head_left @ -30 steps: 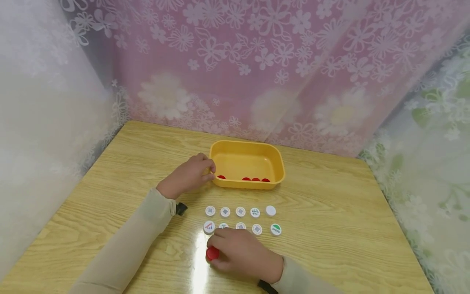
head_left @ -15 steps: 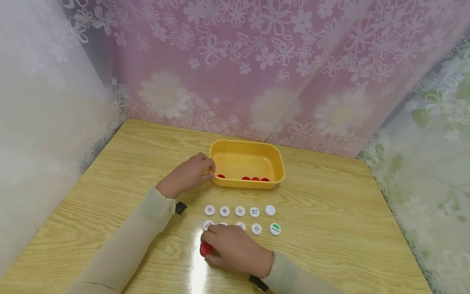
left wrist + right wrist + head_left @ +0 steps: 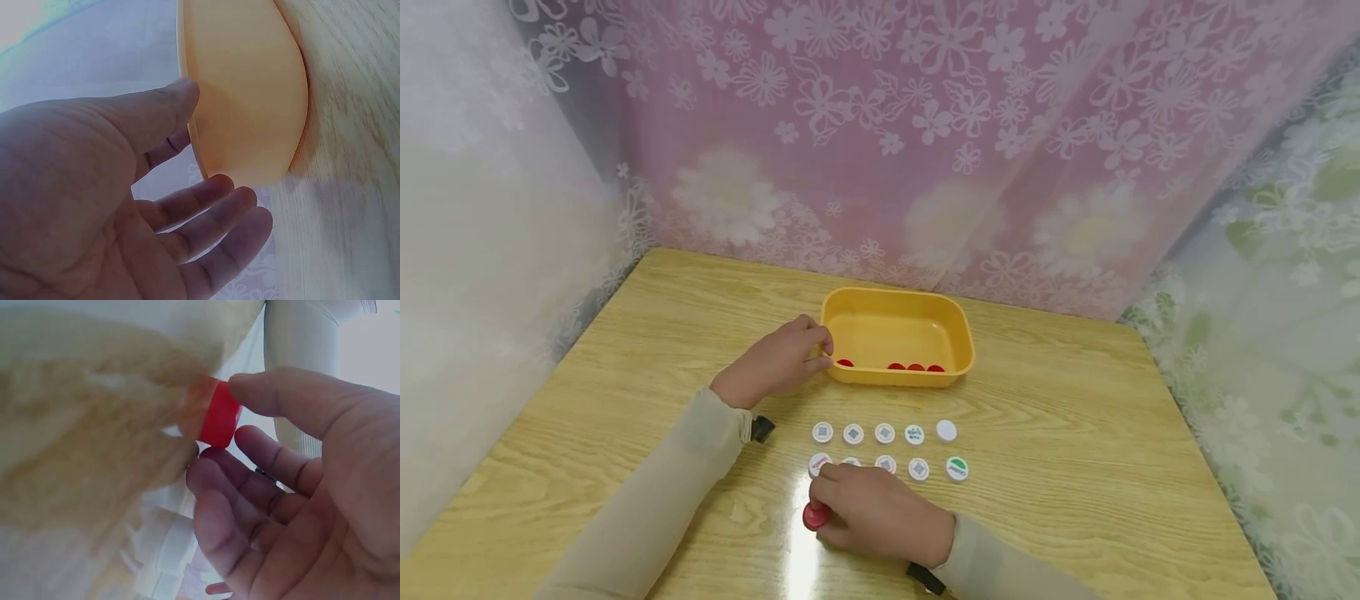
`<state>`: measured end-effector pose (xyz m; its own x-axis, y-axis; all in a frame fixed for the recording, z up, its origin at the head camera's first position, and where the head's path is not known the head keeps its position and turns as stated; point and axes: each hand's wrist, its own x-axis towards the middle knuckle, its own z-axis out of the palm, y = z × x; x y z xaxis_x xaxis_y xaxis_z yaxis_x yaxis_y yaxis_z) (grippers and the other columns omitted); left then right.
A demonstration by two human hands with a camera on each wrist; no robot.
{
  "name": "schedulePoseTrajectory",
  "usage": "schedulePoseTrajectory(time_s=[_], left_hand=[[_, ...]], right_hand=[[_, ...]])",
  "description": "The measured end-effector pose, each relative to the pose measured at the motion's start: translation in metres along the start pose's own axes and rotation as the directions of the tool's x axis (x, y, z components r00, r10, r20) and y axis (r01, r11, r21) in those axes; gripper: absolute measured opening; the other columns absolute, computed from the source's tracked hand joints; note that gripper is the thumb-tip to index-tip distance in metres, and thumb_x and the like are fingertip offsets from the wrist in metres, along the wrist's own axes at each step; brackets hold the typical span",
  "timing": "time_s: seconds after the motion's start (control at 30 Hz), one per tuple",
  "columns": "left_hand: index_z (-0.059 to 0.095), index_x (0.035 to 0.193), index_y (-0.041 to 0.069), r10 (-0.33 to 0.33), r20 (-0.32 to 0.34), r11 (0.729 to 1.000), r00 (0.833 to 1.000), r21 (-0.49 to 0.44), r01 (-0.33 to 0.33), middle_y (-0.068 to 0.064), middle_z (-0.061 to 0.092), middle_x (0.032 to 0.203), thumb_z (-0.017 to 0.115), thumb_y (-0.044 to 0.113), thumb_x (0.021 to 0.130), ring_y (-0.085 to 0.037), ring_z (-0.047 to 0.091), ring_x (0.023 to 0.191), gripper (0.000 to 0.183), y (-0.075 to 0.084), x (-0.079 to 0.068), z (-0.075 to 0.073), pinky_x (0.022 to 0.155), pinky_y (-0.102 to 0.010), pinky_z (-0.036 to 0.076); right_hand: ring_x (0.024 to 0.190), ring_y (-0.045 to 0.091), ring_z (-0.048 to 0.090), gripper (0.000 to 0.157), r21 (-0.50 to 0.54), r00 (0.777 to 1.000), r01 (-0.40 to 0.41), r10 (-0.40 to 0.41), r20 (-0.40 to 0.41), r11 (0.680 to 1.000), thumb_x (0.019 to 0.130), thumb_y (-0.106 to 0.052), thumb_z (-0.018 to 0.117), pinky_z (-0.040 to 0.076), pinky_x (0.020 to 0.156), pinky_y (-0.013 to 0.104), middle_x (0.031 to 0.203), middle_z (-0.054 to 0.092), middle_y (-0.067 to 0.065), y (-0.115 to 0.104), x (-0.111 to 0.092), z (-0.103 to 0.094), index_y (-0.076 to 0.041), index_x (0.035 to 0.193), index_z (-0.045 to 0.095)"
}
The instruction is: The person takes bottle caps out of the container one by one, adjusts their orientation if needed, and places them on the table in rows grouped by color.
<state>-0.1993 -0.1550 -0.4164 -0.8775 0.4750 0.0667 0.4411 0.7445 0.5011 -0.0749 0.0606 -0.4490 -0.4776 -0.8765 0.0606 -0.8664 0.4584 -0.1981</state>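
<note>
My left hand (image 3: pixel 775 360) pinches the left rim of a yellow plastic basin (image 3: pixel 898 379). In the left wrist view its thumb lies against the basin's outer wall (image 3: pixel 256 100), the index finger passes behind the rim, and the other fingers are loosely bent. My right hand (image 3: pixel 883 515) holds a red bottle cap (image 3: pixel 814 518) low at the table between thumb and fingers. The right wrist view has the thumb tip on the edge of that cap (image 3: pixel 221 415). White bottle caps (image 3: pixel 884 432) lie in two rows between basin and right hand; one is partly hidden by it.
Several red caps (image 3: pixel 916 368) lie inside the basin along its near wall. The wood-grain table (image 3: pixel 1075 467) ends at a pink flowered curtain (image 3: pixel 865 167) behind. Pale curtains flank both sides. Light glares on the table below the left cap column.
My right hand has shifted slightly left with the red cap, which now sits lower under the fingers. The left hand stays at the basin's rim.
</note>
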Motion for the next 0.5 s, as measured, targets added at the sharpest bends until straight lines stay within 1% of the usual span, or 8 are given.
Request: schedulePoseTrajectory(time_s=[0.1,0.17,0.23,0.33,0.4,0.5], left_hand=[[0.065,0.11,0.017,0.001,-0.003,1.0,1.0,-0.005,-0.001,-0.008,0.059,0.12,0.068,0.027,0.102,-0.022,0.058,0.093,0.014,-0.002,0.0,0.002,0.084,-0.039,0.051],[0.065,0.11,0.017,0.009,-0.002,1.0,1.0,-0.006,-0.009,-0.008,0.058,0.12,0.068,0.028,0.102,-0.021,0.058,0.092,0.013,-0.003,0.0,0.003,0.083,-0.039,0.051],[0.065,0.11,0.017,0.013,0.001,1.0,1.0,-0.006,-0.013,-0.008,0.058,0.12,0.067,0.028,0.103,-0.022,0.058,0.093,0.013,-0.003,0.0,0.003,0.084,-0.039,0.051],[0.064,0.11,0.018,0.022,0.005,1.0,1.0,0.0,-0.022,-0.008,0.057,0.12,0.066,0.029,0.103,-0.022,0.058,0.094,0.013,-0.005,0.002,0.003,0.084,-0.039,0.051],[0.064,0.109,0.017,0.025,0.006,1.0,1.0,0.002,-0.025,-0.008,0.057,0.12,0.066,0.028,0.103,-0.022,0.058,0.094,0.013,-0.005,0.002,0.003,0.084,-0.039,0.051],[0.063,0.109,0.017,0.023,0.016,1.0,1.0,0.0,-0.023,-0.01,0.057,0.119,0.067,0.027,0.103,-0.022,0.057,0.092,0.013,-0.004,0.003,0.002,0.084,-0.039,0.051]], right_hand=[[0.073,-0.002,0.043,0.018,0.014,1.0,0.01,-0.01,-0.011,1.0,0.091,-0.029,0.077,0.036,0.063,0.011,0.088,0.048,-0.015,0.001,-0.002,-0.003,-0.023,0.095,0.061],[0.077,-0.002,0.047,0.015,0.033,1.0,0.004,-0.003,-0.026,0.999,0.093,-0.029,0.075,0.039,0.067,0.011,0.093,0.052,-0.015,0.002,-0.004,-0.008,-0.023,0.099,0.063],[0.082,-0.001,0.05,0.014,0.05,0.999,-0.012,0.014,-0.04,0.999,0.094,-0.028,0.074,0.042,0.071,0.012,0.098,0.057,-0.013,0.004,-0.008,-0.016,-0.021,0.103,0.066],[0.087,0.002,0.054,0.019,0.073,0.997,-0.044,0.048,-0.061,0.996,0.094,-0.024,0.074,0.046,0.076,0.014,0.105,0.062,-0.009,0.013,-0.014,-0.031,-0.017,0.11,0.068],[0.087,0.004,0.056,0.022,0.054,0.993,-0.057,0.062,-0.1,0.997,0.093,-0.022,0.077,0.048,0.076,0.016,0.106,0.063,-0.006,0.023,-0.017,-0.042,-0.016,0.112,0.067],[0.084,0.006,0.056,0.024,-0.036,0.98,-0.071,0.063,-0.189,0.997,0.091,-0.018,0.079,0.051,0.074,0.02,0.105,0.064,-0.005,0.042,-0.022,-0.059,-0.015,0.111,0.067]])
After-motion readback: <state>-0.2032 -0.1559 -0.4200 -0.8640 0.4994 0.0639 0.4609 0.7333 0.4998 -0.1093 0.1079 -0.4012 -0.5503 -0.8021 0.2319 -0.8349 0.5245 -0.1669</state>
